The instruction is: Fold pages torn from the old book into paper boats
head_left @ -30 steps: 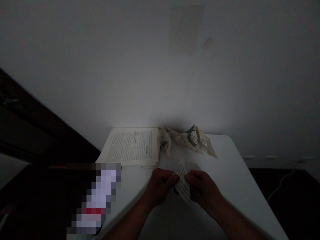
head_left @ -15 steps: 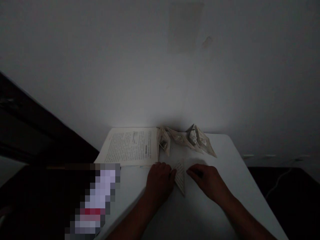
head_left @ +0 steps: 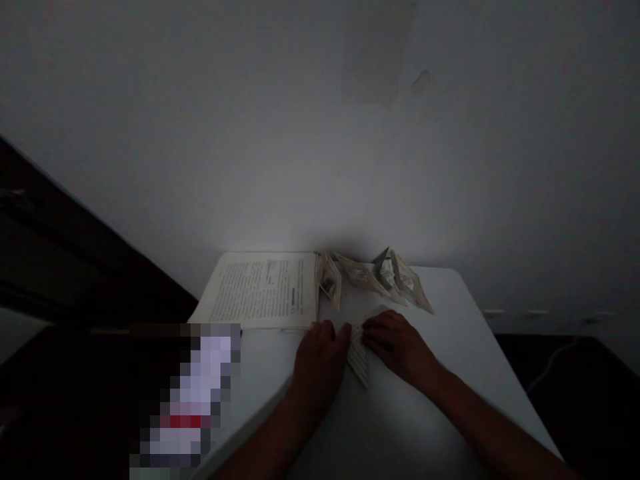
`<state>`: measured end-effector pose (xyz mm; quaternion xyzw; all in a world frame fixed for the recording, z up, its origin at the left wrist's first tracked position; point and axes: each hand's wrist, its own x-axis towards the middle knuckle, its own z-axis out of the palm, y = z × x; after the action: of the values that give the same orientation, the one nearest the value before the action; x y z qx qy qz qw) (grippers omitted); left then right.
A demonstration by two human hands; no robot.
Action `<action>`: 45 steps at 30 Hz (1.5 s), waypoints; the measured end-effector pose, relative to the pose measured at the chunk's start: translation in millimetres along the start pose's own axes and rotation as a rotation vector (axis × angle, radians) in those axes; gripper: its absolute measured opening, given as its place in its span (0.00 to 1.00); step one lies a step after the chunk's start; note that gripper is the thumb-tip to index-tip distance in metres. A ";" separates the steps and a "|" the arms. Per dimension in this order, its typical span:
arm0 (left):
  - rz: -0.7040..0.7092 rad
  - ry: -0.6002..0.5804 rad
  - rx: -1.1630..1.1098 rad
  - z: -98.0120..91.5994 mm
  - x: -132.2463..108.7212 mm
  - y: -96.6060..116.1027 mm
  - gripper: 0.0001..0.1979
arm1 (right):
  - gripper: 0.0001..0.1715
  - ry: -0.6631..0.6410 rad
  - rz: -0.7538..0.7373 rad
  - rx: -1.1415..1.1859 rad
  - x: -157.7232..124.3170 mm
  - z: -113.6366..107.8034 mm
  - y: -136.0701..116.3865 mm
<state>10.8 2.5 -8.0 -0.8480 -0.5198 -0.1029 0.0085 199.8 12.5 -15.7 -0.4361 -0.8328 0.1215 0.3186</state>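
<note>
A small folded piece of printed paper [head_left: 359, 357] lies on the white table [head_left: 450, 373] between my two hands. My left hand [head_left: 320, 360] rests flat on the table at the paper's left edge, fingers stretched forward and touching it. My right hand [head_left: 397, 343] lies over the paper's upper right part, fingers pressed down on it. Most of the paper's top is hidden under the right fingers. The room is dim.
An open book [head_left: 263, 293] with printed pages lies at the table's back left. Several folded paper shapes [head_left: 380, 280] stand in a row along the back edge by the wall. A blurred-out patch [head_left: 195, 393] covers something at the lower left.
The folded paper was held up in both hands, then laid on the table. My right hand has since slid left onto it, and my left hand has flattened beside it.
</note>
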 end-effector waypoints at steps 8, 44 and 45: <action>0.108 -0.048 -0.114 -3.8 -1.0 -8.0 0.12 | 0.10 0.004 -0.027 -0.035 -3.3 -0.7 -0.7; -0.036 -0.036 -0.314 -1.8 -3.7 -12.8 0.10 | 0.40 -0.160 0.094 -0.126 -20.2 -10.2 -19.7; -0.030 -0.036 -0.318 -1.1 -3.3 -14.1 0.10 | 0.41 -0.160 0.107 -0.126 -20.2 -10.4 -19.9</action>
<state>-3.3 5.8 -8.9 -0.8325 -0.5097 -0.1687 -0.1368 201.9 -16.2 -6.7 -0.4880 -0.8371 0.1201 0.2162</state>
